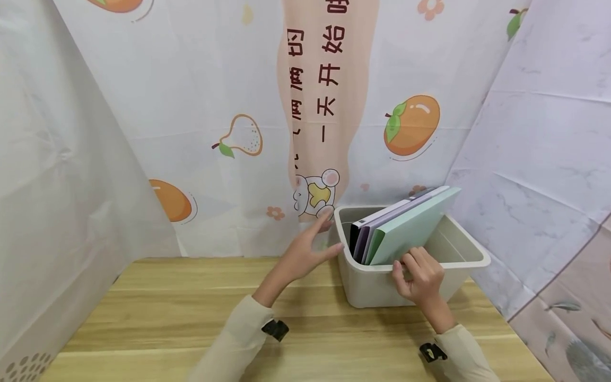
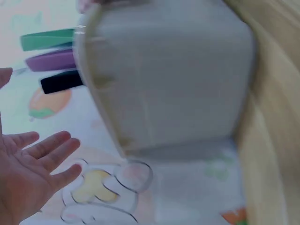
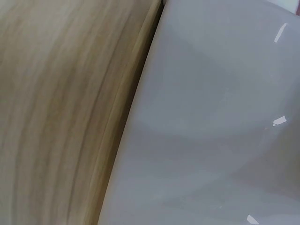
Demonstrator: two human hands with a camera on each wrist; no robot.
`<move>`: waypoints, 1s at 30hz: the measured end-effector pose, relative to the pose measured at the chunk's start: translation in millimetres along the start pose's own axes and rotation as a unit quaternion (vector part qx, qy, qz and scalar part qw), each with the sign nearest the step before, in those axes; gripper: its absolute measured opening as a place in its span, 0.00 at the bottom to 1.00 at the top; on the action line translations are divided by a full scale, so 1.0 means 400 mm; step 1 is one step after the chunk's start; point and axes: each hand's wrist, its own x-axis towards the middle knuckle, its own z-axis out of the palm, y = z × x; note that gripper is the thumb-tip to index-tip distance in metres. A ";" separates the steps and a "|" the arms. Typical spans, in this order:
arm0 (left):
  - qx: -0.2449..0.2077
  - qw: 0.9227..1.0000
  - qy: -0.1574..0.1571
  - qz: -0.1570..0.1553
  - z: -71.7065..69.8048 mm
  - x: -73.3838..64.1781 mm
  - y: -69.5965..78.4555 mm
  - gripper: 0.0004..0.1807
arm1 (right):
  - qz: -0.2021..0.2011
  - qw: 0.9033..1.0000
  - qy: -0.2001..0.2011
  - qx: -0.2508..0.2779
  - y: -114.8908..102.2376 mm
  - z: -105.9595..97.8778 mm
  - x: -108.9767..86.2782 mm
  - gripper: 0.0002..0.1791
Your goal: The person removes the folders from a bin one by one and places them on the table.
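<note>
A light grey plastic bin [image 1: 382,289] stands on the wooden table, with several file folders leaning inside it. In front is a mint-green folder [image 1: 415,223], then a purple folder [image 1: 365,236] and a black-and-white one [image 1: 377,215]. My right hand [image 1: 420,273] grips the bin's front rim, its fingers curled over the edge beside the mint-green folder. To the left of the bin, my left hand [image 1: 305,252] is spread, the thumb near the bin's left rim. In the left wrist view the left hand [image 2: 35,166] shows an empty palm. The right wrist view shows the bin wall [image 3: 201,117] but no fingers.
A wooden table [image 1: 191,302] lies under the bin and both arms. Behind it hangs a white curtain [image 1: 191,106] printed with fruit and writing. Pale sheets [image 1: 534,159] close off the right side, near the bin. Each sleeve carries a black clip [image 1: 275,329].
</note>
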 end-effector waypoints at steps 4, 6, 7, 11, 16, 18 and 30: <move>-0.074 0.997 -0.017 -0.007 0.002 0.038 0.035 0.41 | 0.001 1.000 0.001 0.005 0.001 0.000 0.001 0.27; -0.114 0.993 -0.028 -0.007 0.005 0.056 0.047 0.39 | 0.001 1.000 0.000 0.006 0.002 0.000 0.001 0.27; -0.131 0.991 -0.033 -0.007 0.006 0.064 0.052 0.38 | 0.002 1.000 -0.001 0.007 0.002 0.000 0.001 0.27; -0.182 0.982 -0.040 -0.004 0.013 0.090 0.068 0.35 | 0.004 1.000 -0.004 0.007 0.002 -0.001 0.000 0.27; -0.196 0.980 -0.009 0.018 0.027 0.103 0.098 0.31 | 0.006 1.000 -0.006 0.006 0.003 -0.001 -0.001 0.27; -0.185 0.982 0.010 0.036 0.031 0.102 0.120 0.30 | 0.006 1.000 -0.007 0.006 0.003 -0.002 -0.001 0.27; -0.054 0.985 0.044 0.158 0.062 0.085 0.244 0.30 | 0.002 1.000 -0.014 0.002 0.007 -0.006 -0.006 0.26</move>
